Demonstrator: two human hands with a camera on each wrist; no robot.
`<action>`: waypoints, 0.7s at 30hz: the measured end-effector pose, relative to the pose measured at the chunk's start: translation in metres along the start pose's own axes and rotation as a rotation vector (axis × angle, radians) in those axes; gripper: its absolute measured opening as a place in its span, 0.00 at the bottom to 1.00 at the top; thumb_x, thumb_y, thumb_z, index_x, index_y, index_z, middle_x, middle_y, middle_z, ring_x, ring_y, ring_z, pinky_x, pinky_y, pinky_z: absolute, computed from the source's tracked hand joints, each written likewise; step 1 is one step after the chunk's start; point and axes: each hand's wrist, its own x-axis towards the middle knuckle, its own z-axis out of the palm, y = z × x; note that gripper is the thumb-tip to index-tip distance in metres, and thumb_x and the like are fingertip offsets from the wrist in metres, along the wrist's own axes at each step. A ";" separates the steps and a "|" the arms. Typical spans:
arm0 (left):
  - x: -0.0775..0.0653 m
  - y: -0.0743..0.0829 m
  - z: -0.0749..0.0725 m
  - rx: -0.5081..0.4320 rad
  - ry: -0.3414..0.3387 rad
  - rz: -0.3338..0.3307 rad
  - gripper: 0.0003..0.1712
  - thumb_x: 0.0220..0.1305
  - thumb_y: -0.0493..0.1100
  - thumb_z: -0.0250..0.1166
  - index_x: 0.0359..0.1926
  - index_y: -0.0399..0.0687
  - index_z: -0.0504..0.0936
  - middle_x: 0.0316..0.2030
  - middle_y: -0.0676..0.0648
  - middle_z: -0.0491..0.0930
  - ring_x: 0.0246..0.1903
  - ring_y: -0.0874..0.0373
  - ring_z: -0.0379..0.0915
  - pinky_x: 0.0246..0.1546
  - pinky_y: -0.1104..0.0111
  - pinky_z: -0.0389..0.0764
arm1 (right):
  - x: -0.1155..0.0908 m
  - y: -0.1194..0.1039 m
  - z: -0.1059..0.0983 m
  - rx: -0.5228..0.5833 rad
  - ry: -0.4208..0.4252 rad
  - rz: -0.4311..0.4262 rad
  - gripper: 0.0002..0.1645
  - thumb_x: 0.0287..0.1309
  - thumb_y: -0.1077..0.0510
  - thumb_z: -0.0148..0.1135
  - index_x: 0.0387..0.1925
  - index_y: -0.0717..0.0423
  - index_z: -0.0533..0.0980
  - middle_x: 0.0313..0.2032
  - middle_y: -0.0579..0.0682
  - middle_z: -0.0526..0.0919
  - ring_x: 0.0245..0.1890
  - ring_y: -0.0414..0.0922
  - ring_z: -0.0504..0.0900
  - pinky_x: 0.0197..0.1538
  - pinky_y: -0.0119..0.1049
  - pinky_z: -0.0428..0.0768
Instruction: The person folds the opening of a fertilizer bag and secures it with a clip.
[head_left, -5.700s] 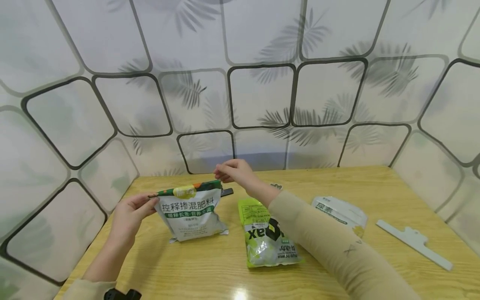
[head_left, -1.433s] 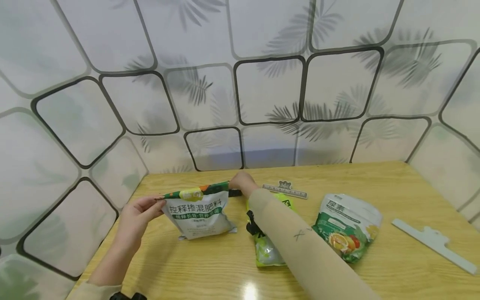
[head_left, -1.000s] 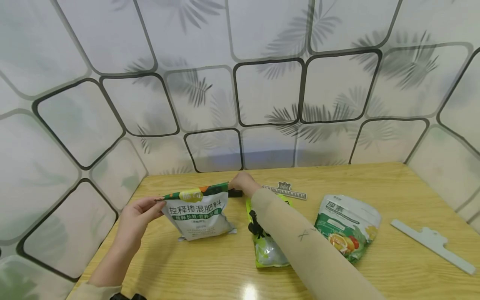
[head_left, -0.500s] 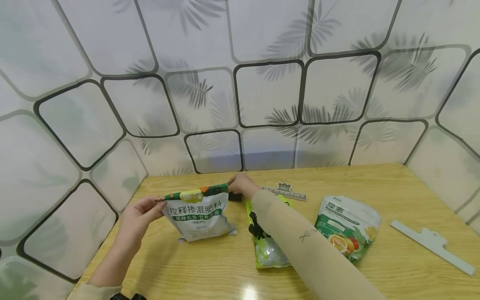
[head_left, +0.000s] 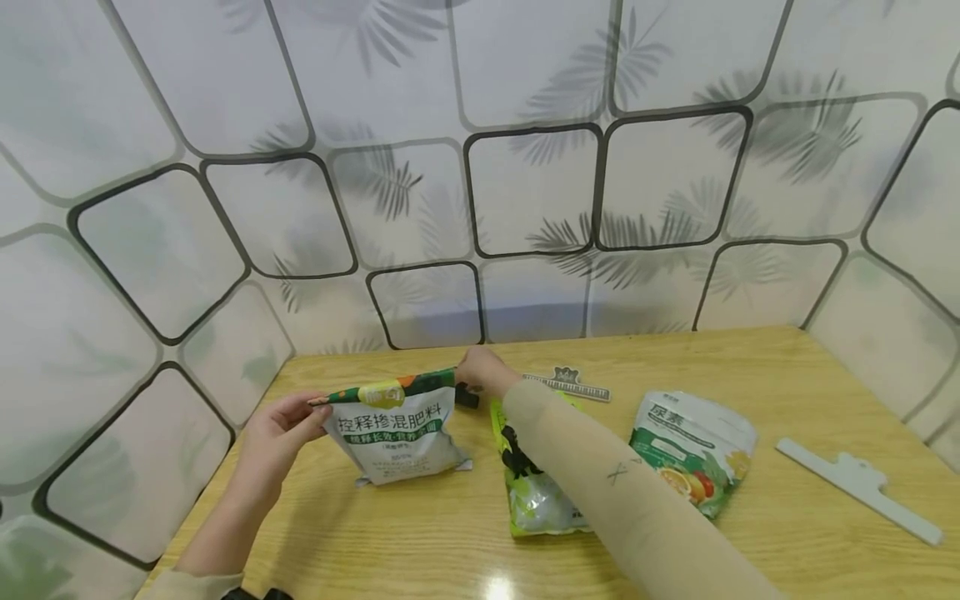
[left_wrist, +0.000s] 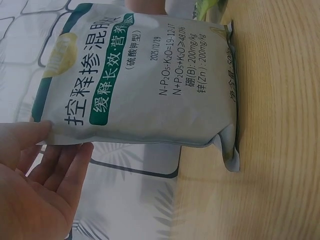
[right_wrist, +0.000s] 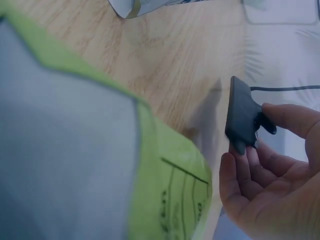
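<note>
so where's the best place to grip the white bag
Probably the left end of the green top band on the white bag, coming from the left, where the left hand pinches it. The bag stands upright, and that edge is thin and flat while the body below is fuller.

this is looking like a small walled-in work nook; the views are leaving open whether a home or a business is housing it. a pale wall covering (head_left: 540, 192), printed with rounded squares and grey fronds, is enclosing a wood-grain table (head_left: 390, 542) at the back and both sides. a bright reflection (head_left: 497, 586) is gleaming on the table. a white bag (head_left: 397, 446) labelled as fertilizer, a green bag (head_left: 690, 446) labelled urea, a ruler clip (head_left: 567, 386) and a pale clip (head_left: 858, 483) are occupying the nook.
</note>
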 end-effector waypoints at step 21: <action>0.004 -0.001 0.001 0.029 0.004 -0.134 0.17 0.79 0.39 0.64 0.60 0.33 0.83 0.33 0.72 0.86 0.36 0.75 0.84 0.47 0.84 0.80 | -0.021 0.002 -0.034 0.024 0.012 -0.093 0.20 0.67 0.53 0.74 0.54 0.61 0.88 0.61 0.59 0.86 0.50 0.53 0.90 0.53 0.41 0.90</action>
